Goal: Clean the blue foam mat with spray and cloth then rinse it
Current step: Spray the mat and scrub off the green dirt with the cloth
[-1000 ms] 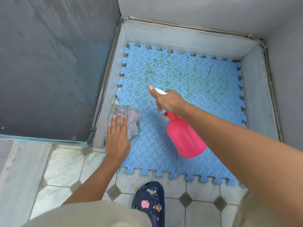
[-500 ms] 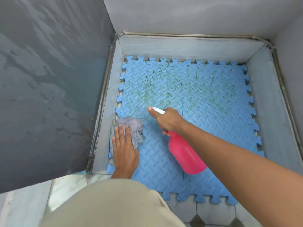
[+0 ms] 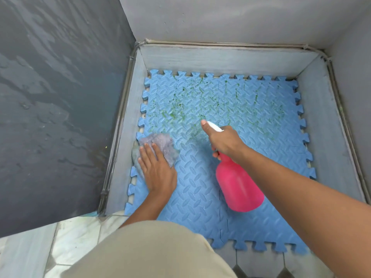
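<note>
Grey walls (image 3: 220, 21), mat (image 3: 251, 121), right hand (image 3: 224, 141) gripping bottle (image 3: 239, 187), nozzle (image 3: 215, 127) away, left hand (image 3: 158, 169) flat on cloth (image 3: 162, 143)

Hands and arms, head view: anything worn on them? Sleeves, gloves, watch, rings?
Nothing worn. The left hand and right hand are bare, with no gloves. Neither wrist shows a watch or band, and there is no ring on the fingers that show. Both forearms are uncovered to the frame edge, no sleeve in view. Beige clothing fills the bottom edge.
</note>
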